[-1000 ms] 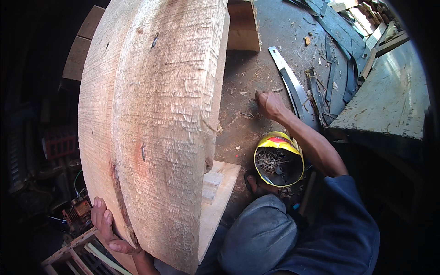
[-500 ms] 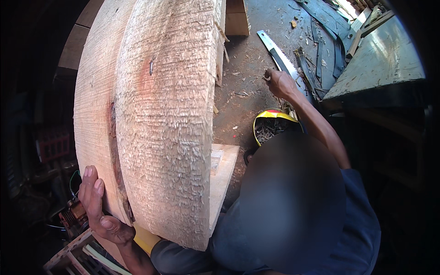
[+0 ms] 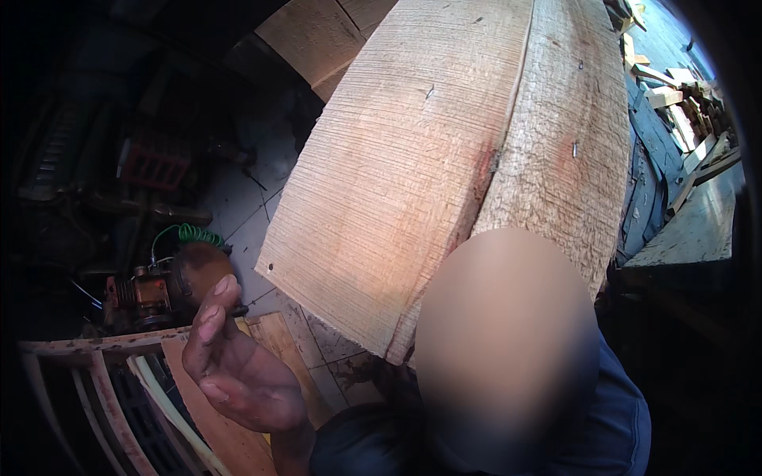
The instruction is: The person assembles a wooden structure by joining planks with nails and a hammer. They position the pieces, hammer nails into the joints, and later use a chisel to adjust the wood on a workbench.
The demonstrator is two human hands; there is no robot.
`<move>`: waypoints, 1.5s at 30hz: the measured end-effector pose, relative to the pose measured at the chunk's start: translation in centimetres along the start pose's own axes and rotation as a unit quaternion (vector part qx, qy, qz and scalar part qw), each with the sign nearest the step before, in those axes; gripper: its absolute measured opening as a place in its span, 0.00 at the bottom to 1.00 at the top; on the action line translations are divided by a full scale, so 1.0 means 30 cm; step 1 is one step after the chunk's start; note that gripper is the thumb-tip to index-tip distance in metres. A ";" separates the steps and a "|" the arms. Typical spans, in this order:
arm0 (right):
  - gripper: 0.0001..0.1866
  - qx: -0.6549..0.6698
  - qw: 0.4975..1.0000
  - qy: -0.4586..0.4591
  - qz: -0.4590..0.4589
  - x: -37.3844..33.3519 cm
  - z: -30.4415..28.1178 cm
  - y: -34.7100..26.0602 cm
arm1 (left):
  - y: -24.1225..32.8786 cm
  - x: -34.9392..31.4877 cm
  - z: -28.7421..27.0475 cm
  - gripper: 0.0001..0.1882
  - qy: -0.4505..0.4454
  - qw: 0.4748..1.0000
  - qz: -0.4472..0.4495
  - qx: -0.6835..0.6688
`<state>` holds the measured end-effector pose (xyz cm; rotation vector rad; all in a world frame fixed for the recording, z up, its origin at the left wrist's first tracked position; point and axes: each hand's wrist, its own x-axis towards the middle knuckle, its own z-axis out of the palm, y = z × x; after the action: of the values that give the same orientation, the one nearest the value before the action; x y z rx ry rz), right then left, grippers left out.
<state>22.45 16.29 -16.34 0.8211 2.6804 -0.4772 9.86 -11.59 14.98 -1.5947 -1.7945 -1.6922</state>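
Two wide rough-sawn wooden planks lie side by side and fill the upper middle of the view, the left plank (image 3: 397, 190) and the right plank (image 3: 563, 135). Their near cut end hangs over the tiled floor (image 3: 254, 230). My left hand (image 3: 226, 365) is at the lower left, palm turned up and fingers loosely apart. It holds nothing and is clear of the planks' near corner. Under the hand lies a thin plywood sheet (image 3: 230, 428). My right hand is out of sight. My blue shirt (image 3: 619, 420) fills the lower right.
A rusty orange motor with a green coiled hose (image 3: 155, 289) sits on the floor at left, and a red crate (image 3: 155, 163) stands behind it. A pale wooden frame (image 3: 79, 373) is at the lower left. Scrap wood (image 3: 683, 119) and a blue-green board (image 3: 698, 230) are at right.
My left hand gripped the planks' lower edge and has let go. My right hand reached to the floor near a saw and a yellow bowl and has left the view. The view has swung left.
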 end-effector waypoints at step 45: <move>0.12 0.706 0.679 -0.066 0.192 -0.897 0.384 -0.352 | -0.267 -1.093 0.262 0.18 -0.347 0.619 -0.614 -0.347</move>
<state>39.74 -9.50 -14.36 1.4735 1.4233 -2.4026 20.55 -21.01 -16.61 -1.2491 -3.4839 -2.8247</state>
